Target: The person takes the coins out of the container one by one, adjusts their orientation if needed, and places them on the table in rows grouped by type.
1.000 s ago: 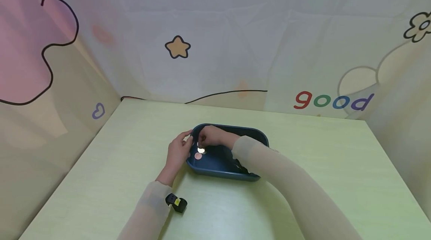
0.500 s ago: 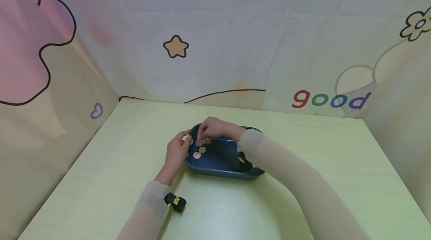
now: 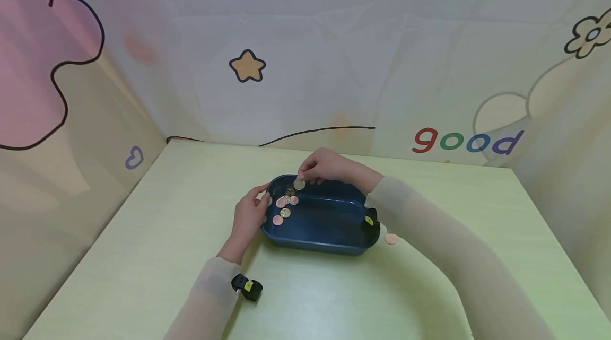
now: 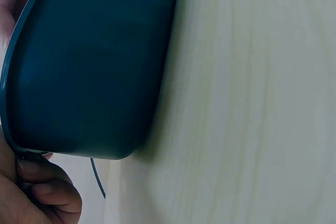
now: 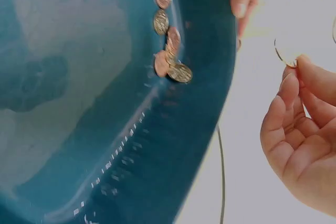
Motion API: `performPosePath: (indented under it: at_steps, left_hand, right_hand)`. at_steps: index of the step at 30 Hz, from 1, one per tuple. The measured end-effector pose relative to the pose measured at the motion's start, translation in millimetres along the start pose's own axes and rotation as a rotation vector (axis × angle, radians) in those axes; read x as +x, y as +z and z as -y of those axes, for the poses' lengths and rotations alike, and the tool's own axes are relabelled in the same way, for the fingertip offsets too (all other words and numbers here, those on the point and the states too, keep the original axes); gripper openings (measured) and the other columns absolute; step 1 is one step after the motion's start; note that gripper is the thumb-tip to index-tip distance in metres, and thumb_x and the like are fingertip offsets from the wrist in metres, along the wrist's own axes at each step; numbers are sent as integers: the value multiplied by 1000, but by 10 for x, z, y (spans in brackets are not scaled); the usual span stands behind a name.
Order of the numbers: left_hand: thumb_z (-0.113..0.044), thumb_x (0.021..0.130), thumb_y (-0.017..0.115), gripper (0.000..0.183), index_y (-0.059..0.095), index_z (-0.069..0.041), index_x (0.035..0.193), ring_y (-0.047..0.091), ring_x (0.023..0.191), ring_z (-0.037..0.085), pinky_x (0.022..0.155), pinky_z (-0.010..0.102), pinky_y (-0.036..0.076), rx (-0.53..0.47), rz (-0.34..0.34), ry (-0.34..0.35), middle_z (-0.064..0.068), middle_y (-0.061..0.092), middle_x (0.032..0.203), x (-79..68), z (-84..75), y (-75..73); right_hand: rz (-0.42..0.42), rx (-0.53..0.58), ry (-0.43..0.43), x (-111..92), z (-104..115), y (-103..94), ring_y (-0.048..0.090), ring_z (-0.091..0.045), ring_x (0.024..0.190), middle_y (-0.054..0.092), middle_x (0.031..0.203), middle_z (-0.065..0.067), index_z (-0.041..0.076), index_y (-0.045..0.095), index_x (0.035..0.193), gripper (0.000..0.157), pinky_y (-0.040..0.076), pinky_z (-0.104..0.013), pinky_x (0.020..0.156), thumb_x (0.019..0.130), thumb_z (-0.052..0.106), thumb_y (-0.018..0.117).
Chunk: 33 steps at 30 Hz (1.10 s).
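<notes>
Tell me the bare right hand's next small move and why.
Perhaps carry the round, pale-gold metal coin past the right end of the dark-blue, rounded rectangular tray: the right hand pinches it near the tray's far side, and a round, copper-coloured metal coin lies on the pale, wood-grained table there.

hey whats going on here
A person's right hand pinches a coin near the far rim of a blue tray, while the left hand holds the tray's left end. Several more coins lie inside at that end; a loose coin sits on the table, right of the tray.
</notes>
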<state>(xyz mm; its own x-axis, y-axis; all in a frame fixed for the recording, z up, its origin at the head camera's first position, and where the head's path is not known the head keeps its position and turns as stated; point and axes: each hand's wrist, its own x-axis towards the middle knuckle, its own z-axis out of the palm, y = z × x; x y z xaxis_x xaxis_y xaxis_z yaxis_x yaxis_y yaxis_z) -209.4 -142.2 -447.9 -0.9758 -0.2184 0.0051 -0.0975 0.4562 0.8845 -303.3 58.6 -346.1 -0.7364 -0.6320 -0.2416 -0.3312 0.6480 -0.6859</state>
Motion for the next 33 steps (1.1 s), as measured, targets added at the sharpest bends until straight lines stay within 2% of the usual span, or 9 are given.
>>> performPosePath:
  at_steps: [7, 13, 15, 20, 25, 33]
  left_hand:
    - [-18, 105, 56, 40, 60, -6, 142, 45, 47, 7, 50, 20, 36, -3, 3, -13, -5, 40, 56, -8, -10, 0]
    - [-18, 105, 56, 39, 60, -7, 142, 45, 47, 7, 49, 20, 36, -1, 1, -13, -5, 40, 56, -11, -2, 6]
    - [-17, 105, 56, 39, 60, -7, 142, 45, 47, 7, 49, 20, 36, -1, -1, -11, -5, 40, 56, -11, 1, 10]
    - [-18, 105, 56, 39, 60, -7, 142, 45, 48, 8, 50, 21, 36, 4, -3, -16, -5, 41, 57, -9, -5, 7]
    - [-18, 105, 56, 39, 60, -7, 142, 45, 48, 8, 50, 21, 36, 7, 1, -15, -5, 40, 57, -10, -5, 6]
    - [-18, 105, 55, 40, 59, -6, 143, 45, 48, 8, 50, 21, 37, 5, 2, -9, -5, 40, 57, -20, -5, 7]
  right_hand:
    - [-48, 36, 30, -242, -48, -159, 59, -15, 77, 66, 82, -2, 3, 76, 104, 20, 57, -30, 80, 100, 19, 65]
    - [-85, 56, 38, -458, -143, -243, 58, -13, 76, 71, 91, -11, -2, 75, 107, 22, 55, -28, 77, 101, 16, 64]
    - [-96, 59, 38, -518, -195, -262, 57, -13, 75, 70, 90, -12, -2, 75, 108, 22, 54, -28, 76, 100, 14, 64]
    - [-122, 74, 48, -659, -307, -270, 56, -15, 76, 69, 87, -12, -3, 75, 109, 23, 53, -30, 77, 100, 14, 64]
    - [-165, 77, 69, -787, -478, -244, 59, -16, 81, 72, 94, -13, -3, 74, 111, 25, 53, -27, 78, 101, 17, 64]
    - [-264, 86, 106, -1001, -761, -243, 57, -16, 80, 65, 91, -10, -3, 70, 111, 25, 54, -29, 81, 103, 19, 60]
